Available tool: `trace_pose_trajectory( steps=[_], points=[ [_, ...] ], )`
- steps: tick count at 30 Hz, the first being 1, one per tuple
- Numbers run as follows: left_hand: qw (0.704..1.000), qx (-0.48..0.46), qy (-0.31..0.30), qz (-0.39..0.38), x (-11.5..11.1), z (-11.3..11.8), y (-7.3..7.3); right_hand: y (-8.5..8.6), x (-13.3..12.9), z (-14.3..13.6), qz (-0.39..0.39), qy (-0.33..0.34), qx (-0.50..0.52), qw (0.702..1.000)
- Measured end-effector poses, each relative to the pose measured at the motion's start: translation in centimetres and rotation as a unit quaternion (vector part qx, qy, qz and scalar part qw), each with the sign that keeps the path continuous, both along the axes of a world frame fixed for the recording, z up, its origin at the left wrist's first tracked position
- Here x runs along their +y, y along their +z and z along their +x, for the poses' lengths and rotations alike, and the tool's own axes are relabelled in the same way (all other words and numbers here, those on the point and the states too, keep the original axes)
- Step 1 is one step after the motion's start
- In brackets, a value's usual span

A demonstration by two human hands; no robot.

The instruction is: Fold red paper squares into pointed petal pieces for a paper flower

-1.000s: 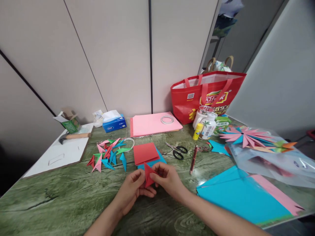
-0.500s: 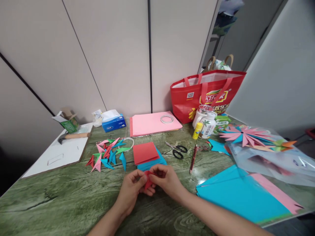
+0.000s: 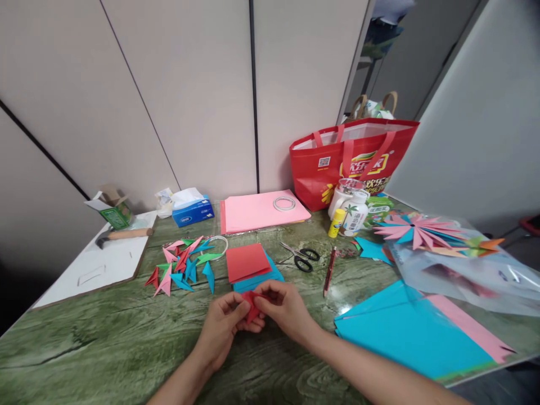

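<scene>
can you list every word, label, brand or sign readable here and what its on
"HUAN", on the red shopping bag, the rest behind a strap
"欢乐", lower on the same bag, partly blocked
QR code, same bag, too small to decode
Too small or blurred to read: print on the white bottle, blue tissue box, yellow glue stick, both green boxes, clear plastic bag

Around my green wood-grain table (image 3: 109,337) I see a wooden-handled claw hammer (image 3: 126,233) lying on a white board (image 3: 97,267), an open green-and-white cardboard box (image 3: 116,211), a blue tissue box (image 3: 193,211), a big red shopping bag (image 3: 312,174) by the wall, and, dimly behind it, what looks like a brown-handled bag (image 3: 390,102).
</scene>
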State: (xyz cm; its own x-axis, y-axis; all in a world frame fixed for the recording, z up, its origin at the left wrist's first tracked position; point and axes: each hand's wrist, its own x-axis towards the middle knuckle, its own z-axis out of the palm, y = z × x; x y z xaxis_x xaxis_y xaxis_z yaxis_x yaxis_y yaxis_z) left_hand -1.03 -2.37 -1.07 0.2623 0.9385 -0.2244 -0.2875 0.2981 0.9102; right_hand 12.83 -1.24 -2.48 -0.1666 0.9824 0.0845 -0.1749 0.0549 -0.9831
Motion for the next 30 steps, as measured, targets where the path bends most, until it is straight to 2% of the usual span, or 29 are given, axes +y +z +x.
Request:
trace_pose_trajectory(
  steps=[4,11,14,19,23,26,30],
  points=[
    [0.999,-0.027,-0.007,-0.045,0.36,-0.38,0.08,0.15,0.27,0.08,0.002,-0.014,0.007,1.0],
    [0.998,0.005,0.02,-0.052,0.35,-0.46,0.71,-0.05,0.41,0.21,0.001,-0.02,0.019,1.0],
    [0.999,0.015,0.015,-0.033,0.23,-0.47,0.61,-0.11,0.37,0.29,0.009,-0.026,-0.009,1.0],
    [0.999,0.033,0.003,0.0,0.14,-0.31,0.22,-0.19,0.1,0.4,0.083,-0.061,-0.122,0.987],
    [0.996,0.076,0.031,0.045,0.2,-0.12,0.11,0.16,-0.32,0.24,0.107,-0.025,-0.126,0.986],
    [0.989,0.122,0.044,0.071,0.2,-0.08,0.12,0.35,-0.52,0.15,0.083,0.009,-0.1,0.991],
    [0.984,0.164,0.022,0.071,0.11,0.01,0.09,0.05,-0.37,0.13,0.028,0.003,-0.067,0.997]
  ],
)
